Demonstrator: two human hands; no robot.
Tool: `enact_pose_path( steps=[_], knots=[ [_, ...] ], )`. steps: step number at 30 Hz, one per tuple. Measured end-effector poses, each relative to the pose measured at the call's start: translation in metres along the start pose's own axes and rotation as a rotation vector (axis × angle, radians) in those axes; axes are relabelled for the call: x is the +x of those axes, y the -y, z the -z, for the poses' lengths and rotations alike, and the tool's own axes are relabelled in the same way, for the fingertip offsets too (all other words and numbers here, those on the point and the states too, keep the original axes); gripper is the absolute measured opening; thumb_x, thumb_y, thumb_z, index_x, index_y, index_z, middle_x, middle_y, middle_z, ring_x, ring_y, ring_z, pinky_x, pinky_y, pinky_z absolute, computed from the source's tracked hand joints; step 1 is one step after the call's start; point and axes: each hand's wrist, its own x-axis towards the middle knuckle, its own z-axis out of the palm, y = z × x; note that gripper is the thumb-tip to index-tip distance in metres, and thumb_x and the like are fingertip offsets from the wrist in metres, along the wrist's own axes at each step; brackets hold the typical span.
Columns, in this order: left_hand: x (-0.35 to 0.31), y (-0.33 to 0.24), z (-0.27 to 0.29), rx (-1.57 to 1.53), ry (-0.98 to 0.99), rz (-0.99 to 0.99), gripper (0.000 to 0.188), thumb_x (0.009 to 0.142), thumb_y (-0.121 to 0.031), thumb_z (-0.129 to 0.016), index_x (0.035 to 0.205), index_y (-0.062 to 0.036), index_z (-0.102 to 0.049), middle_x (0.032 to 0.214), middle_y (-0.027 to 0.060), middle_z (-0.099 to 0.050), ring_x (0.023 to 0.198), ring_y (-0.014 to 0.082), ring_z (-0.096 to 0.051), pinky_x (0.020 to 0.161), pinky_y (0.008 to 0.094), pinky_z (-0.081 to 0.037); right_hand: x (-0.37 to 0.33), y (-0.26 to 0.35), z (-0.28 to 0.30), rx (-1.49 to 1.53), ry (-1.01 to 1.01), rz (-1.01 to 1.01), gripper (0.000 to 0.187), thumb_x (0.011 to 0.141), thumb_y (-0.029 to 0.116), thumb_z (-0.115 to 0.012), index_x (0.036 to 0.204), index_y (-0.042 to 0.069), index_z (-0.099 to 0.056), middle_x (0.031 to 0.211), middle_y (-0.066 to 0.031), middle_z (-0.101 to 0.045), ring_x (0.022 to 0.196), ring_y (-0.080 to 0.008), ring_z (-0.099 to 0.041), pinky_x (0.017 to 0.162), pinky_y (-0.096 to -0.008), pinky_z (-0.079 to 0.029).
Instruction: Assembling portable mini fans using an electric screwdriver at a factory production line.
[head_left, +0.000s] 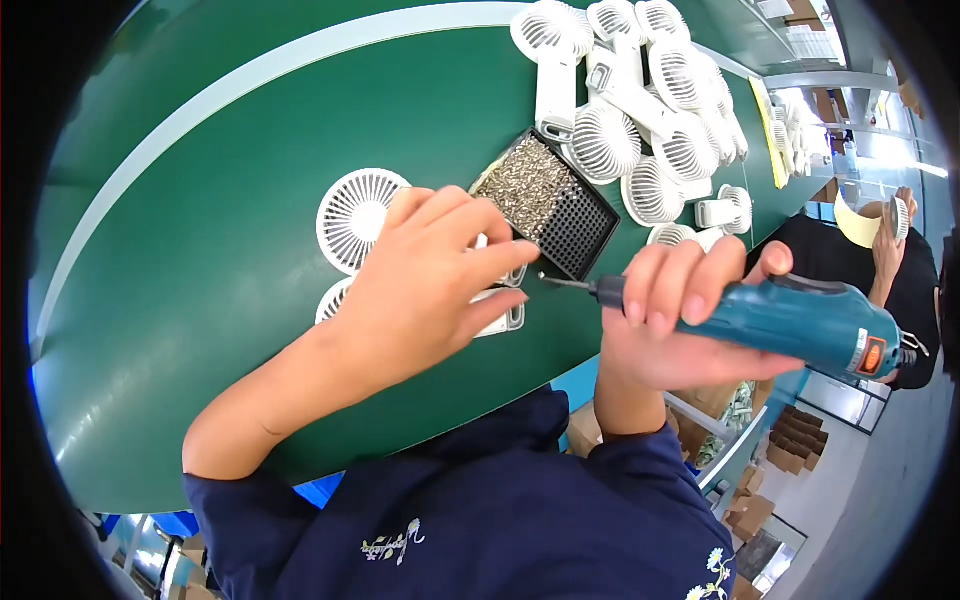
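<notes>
My right hand is wrapped round a teal electric screwdriver, its thin bit pointing left. A tiny bright piece, seemingly a screw, shows at the bit's tip. My left hand is over two white handheld fans, thumb and index finger apart, with nothing visible between them. One fan's round slatted head shows left of the hand; the other fan's handle shows beneath the thumb. Whether the hidden fingers touch the fans I cannot tell. Just beyond stands a black tray with many small screws over its perforated grid.
Many white fans lie piled at the far right of the green table. A pale rail edges the table's far side. Another person at right holds a fan. Cardboard boxes stand below on the right.
</notes>
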Motion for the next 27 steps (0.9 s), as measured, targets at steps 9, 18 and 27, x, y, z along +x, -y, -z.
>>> enact_pose_path(
  steps=[9, 18, 27],
  knots=[
    [-0.004, 0.002, -0.007, -0.114, 0.062, -0.094, 0.018, 0.071, -0.016, -0.083, 0.077, -0.0112, -0.067, 0.075, -0.0008, -0.053, 0.076, 0.0179, -0.054, 0.08, 0.0345, -0.038, -0.006, 0.005, -0.011, 0.092, 0.031, -0.094, 0.064, 0.094, 0.066, -0.047, 0.128, 0.011, -0.042, 0.074, -0.0046, -0.051, 0.049, -0.0132, -0.051, 0.041, -0.0284, -0.045],
    [-0.005, 0.004, -0.008, -0.121, 0.105, -0.17, 0.022, 0.067, -0.017, -0.086, 0.073, -0.009, -0.066, 0.071, 0.0001, -0.051, 0.069, 0.019, -0.052, 0.073, 0.0358, -0.041, -0.005, 0.003, -0.008, 0.146, 0.128, -0.234, 0.063, 0.094, 0.068, -0.045, 0.127, 0.014, -0.041, 0.07, -0.0054, -0.052, 0.042, -0.0154, -0.048, 0.038, -0.0294, -0.044],
    [-0.006, 0.002, -0.005, -0.116, 0.179, -0.123, 0.032, 0.066, -0.018, -0.085, 0.09, -0.0061, -0.068, 0.084, 0.0044, -0.057, 0.079, 0.0242, -0.056, 0.069, 0.0374, -0.044, -0.016, 0.003, -0.002, 0.212, 0.226, -0.243, 0.07, 0.088, 0.071, -0.054, 0.122, 0.01, -0.044, 0.071, -0.0141, -0.056, 0.051, -0.0254, -0.053, 0.046, -0.0363, -0.046]
  ],
)
